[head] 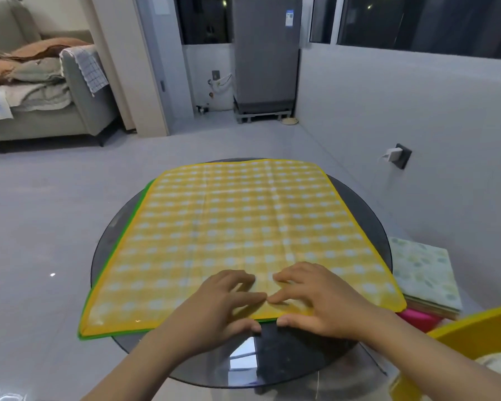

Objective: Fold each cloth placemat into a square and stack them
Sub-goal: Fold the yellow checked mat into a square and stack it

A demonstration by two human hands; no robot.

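Glass table point(107, 250) bears the spread yellow placemat point(243, 227), whose near edge both the left hand point(226, 302) and right hand point(310, 299) pinch, likely to start folding.

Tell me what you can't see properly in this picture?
- Head view: green placemat, covered by the yellow placemat; only its edge shows.
- Pink thing, under the folded stack.
- Whether the left hand and right hand pinch the near edge: blurred.
- Fridge label: too small.
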